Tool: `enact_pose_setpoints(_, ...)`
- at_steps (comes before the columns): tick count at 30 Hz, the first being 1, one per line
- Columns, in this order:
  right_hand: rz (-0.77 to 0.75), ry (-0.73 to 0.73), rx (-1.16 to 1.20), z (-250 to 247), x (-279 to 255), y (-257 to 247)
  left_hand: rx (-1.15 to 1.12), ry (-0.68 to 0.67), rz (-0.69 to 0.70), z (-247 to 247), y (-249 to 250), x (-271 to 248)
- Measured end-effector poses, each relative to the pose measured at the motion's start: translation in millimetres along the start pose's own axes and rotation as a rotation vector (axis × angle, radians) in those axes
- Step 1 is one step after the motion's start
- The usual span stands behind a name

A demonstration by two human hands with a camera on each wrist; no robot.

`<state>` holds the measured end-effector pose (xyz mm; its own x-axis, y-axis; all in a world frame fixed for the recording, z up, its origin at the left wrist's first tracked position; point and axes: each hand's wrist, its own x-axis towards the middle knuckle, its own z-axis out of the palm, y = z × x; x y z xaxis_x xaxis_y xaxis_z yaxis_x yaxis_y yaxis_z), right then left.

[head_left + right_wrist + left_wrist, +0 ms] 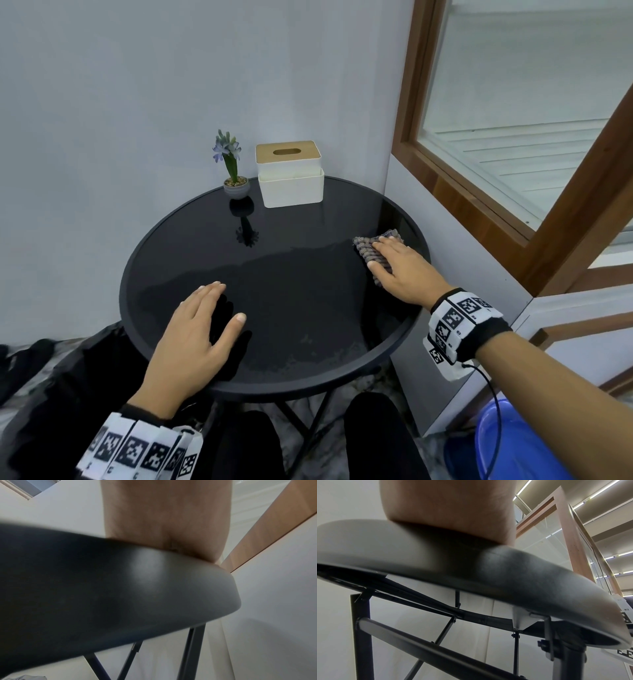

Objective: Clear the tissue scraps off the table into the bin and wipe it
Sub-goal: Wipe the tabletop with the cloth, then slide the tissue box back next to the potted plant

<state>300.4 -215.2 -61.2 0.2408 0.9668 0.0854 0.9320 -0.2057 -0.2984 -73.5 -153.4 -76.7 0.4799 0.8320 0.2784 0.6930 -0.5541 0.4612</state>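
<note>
A: While the right hand (400,270) is laid flat on the cloth (375,251), what is seen under it?

B: The cloth is pressed down on the round black table (274,387). The fingers are kept straight, so nothing is gripped. The cloth is grey and bumpy, and part of it is seen past the fingertips.

A: And how is the left hand (195,339) held?

B: It is laid flat on the table too, with the fingers straight and a little spread. Nothing is held in it. It is well apart from the right hand, on the near side of the table top.

A: Is the table top wet?

B: A dull, smeary patch is seen between the two hands and in front of the left hand. Whether it is wet cannot be told for sure.

A: What is seen past the hands?

B: A white tissue box (289,174) with a wooden lid is seen far beyond the fingers, by the wall. A small pot plant (231,169) with purple flowers is set just to the left of the box.

A: And near the right arm?

B: A blue tub (507,445) is seen low down, under the right forearm.

A: What is shown from the wrists?

B: Only the table rim (522,577), the black legs (361,635), and the heel of each hand from below are seen.
</note>
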Motion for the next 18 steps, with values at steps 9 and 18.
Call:
enact_pose_setpoints(9,-0.004,-0.002,0.062,-21.6,-7.6,-13.2,0.002,-0.089,-0.017,-18.8,0.4,16.7)
enact_pose_setpoints(18,-0.064,0.01,0.142,-60.5,3.4,-51.3,0.096,-0.09,0.051,-56.2,32.5,73.3)
